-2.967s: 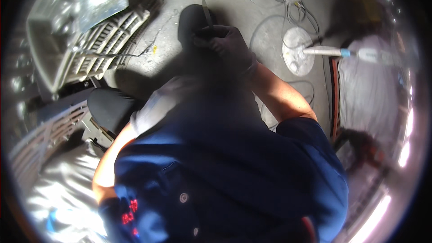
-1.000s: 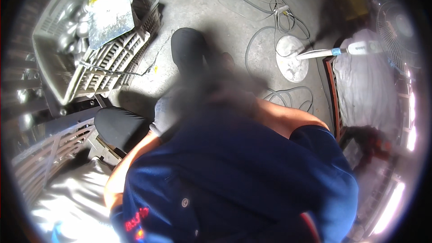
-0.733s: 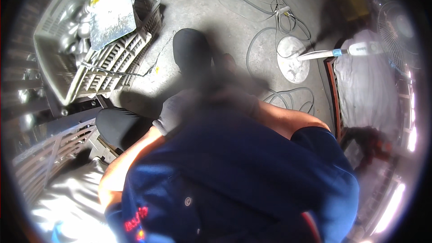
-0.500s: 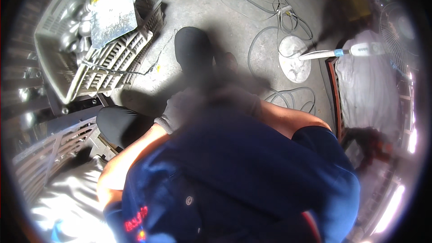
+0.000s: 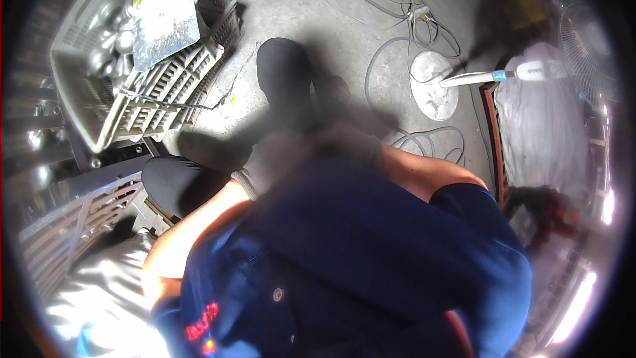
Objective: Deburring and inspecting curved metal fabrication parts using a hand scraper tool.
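Observation:
My left hand (image 5: pixel 273 156), in a grey knit glove, is near the middle of my lap in front of my dark blue shirt (image 5: pixel 344 245). Beside it, my right hand (image 5: pixel 361 146) appears gloved in grey too, at the end of my bent right arm. A dark blur covers the space between the two hands. Fingers of both hands are hidden in it, and I cannot make out anything held. Just beyond the hands is one black-trousered knee (image 5: pixel 285 69); the other knee (image 5: pixel 175 185) points left.
A plastic crate (image 5: pixel 79 109) holding shiny metal parts stands at the far left, a scuffed sheet (image 5: pixel 167 16) on top. Cables (image 5: pixel 371 69) loop over the concrete floor (image 5: pixel 278 0) near a standing fan's round base (image 5: pixel 434 103). White cloth (image 5: pixel 540 126) hangs at right.
My left gloved hand and wrist have shifted slightly to the right. The crate, fan base and cables look the same.

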Action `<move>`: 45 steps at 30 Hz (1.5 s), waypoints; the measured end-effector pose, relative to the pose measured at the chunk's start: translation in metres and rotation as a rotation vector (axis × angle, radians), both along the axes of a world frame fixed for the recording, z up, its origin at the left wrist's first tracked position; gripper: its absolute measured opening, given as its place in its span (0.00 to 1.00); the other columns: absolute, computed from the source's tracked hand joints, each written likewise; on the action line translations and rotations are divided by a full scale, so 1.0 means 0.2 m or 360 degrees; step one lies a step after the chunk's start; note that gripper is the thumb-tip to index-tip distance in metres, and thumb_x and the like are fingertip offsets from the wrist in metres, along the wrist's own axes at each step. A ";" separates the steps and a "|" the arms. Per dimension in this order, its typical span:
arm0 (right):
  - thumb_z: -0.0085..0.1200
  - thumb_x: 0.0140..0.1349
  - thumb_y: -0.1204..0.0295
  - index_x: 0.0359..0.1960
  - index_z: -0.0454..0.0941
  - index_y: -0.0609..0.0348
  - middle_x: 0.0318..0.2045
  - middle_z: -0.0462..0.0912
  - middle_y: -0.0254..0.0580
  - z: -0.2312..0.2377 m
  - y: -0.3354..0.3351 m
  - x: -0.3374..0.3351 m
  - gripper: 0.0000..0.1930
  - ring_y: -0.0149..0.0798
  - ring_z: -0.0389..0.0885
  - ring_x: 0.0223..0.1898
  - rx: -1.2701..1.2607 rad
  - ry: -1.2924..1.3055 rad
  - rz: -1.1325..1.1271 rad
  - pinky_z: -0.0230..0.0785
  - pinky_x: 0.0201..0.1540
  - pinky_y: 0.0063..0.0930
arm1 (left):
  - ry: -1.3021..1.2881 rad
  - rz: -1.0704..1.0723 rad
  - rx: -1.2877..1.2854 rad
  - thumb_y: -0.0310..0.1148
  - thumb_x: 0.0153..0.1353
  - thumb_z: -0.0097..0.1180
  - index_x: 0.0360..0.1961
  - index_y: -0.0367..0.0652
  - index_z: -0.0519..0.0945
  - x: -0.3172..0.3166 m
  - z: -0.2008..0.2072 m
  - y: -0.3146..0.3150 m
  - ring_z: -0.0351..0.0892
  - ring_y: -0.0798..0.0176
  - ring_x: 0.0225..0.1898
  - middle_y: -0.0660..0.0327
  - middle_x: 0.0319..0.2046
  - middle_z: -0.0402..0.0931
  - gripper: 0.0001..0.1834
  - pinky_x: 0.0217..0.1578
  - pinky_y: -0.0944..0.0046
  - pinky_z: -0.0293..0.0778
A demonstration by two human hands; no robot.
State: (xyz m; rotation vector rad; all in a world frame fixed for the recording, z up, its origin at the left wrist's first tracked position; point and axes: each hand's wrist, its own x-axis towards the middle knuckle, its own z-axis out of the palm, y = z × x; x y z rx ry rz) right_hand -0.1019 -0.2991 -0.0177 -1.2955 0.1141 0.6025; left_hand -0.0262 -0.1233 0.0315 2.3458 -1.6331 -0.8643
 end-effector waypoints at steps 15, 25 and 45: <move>0.55 0.53 0.75 0.38 0.78 0.62 0.35 0.79 0.39 0.08 0.02 -0.01 0.10 0.29 0.76 0.40 0.0019 0.0289 -0.0246 0.66 0.46 0.22 | 0.0059 0.0043 -0.0327 0.36 0.55 0.48 0.45 0.50 0.72 -0.01 -0.06 0.01 0.76 0.56 0.37 0.60 0.34 0.74 0.15 0.33 0.58 0.76; 0.55 0.56 0.69 0.39 0.79 0.63 0.37 0.79 0.39 0.10 0.03 0.03 0.12 0.29 0.75 0.41 0.0153 0.0468 -0.0174 0.65 0.47 0.21 | 0.0243 0.0329 -0.0175 0.36 0.53 0.50 0.42 0.50 0.75 -0.01 -0.02 0.05 0.75 0.56 0.42 0.60 0.34 0.75 0.14 0.42 0.59 0.73; 0.59 0.53 0.67 0.40 0.77 0.64 0.36 0.79 0.40 -0.03 0.03 0.01 0.16 0.29 0.75 0.40 -0.0370 0.0046 -0.0069 0.66 0.44 0.21 | 0.0212 0.0222 -0.0038 0.38 0.57 0.48 0.42 0.46 0.70 -0.02 -0.04 0.01 0.76 0.52 0.41 0.55 0.36 0.73 0.13 0.37 0.55 0.73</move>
